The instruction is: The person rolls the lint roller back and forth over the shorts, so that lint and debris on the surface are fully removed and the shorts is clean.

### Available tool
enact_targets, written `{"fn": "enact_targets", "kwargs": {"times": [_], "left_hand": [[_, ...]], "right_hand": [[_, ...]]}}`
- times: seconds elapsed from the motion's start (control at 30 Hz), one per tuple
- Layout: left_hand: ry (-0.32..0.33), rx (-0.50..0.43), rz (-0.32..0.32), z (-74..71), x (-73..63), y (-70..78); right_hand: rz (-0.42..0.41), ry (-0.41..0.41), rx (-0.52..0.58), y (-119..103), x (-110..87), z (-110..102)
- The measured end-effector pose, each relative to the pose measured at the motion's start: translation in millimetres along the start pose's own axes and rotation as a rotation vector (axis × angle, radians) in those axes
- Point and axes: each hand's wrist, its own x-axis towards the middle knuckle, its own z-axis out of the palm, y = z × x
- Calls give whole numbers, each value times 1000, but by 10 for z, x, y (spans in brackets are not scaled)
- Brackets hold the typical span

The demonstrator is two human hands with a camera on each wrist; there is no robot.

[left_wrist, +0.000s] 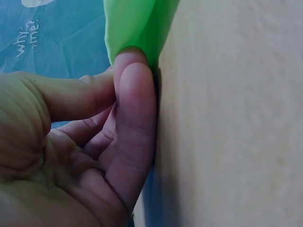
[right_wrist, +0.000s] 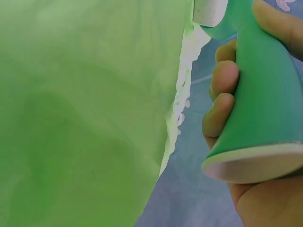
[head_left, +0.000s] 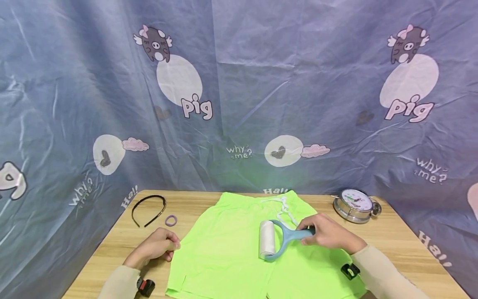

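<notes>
Neon green shorts point(head_left: 220, 241) lie spread on the wooden table, their white drawstring point(head_left: 284, 207) at the far waistband. My right hand point(head_left: 328, 233) grips the blue handle of a lint roller point(head_left: 289, 236), and its white roll point(head_left: 267, 238) lies over the middle of the shorts. In the right wrist view the fingers wrap round the handle point(right_wrist: 265, 94), with the shorts' fabric to the left. My left hand point(head_left: 158, 245) pinches the left side edge of the shorts between thumb and fingers; the left wrist view shows the green fabric point(left_wrist: 130, 28) at the fingertips.
A black headband point(head_left: 149, 199) and a small purple hair tie point(head_left: 171, 220) lie at the back left of the table point(head_left: 108, 253). A round metal clock with a white dial point(head_left: 356, 201) lies at the back right. A patterned blue curtain point(head_left: 246, 83) hangs behind.
</notes>
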Motion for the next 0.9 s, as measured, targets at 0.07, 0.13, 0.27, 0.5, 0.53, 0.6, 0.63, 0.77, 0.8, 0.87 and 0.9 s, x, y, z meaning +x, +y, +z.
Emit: {"fn": "enact_targets", "kwargs": {"times": [0.07, 0.13, 0.27, 0.5, 0.53, 0.6, 0.63, 0.77, 0.8, 0.87, 0.9], "left_hand": [[1, 1, 1, 0, -3, 0], [2, 2, 4, 0, -5, -1], [7, 5, 3, 3, -14, -7], [22, 13, -5, 7, -32, -15], [22, 15, -6, 8, -33, -16], [21, 17, -11, 10, -32, -17], [21, 17, -12, 10, -31, -16], [23, 22, -7, 8, -18, -6], [21, 21, -5, 6, -15, 0], [16, 16, 1, -1, -9, 1], [13, 12, 2, -4, -8, 2]], "right_hand": [[1, 2, -5, 8, -8, -9], [1, 2, -9, 17, -17, -18], [1, -2, -15, 30, -38, -46], [16, -15, -4, 21, -77, -113], [18, -18, -1, 21, -86, -124], [23, -22, 8, 25, -103, -145], [23, -26, 15, 28, -112, -155], [27, -44, 47, 45, -137, -192], [30, -45, 46, 48, -144, -202], [40, -40, 29, 52, -146, -220], [46, -36, 19, 52, -148, -230]]}}
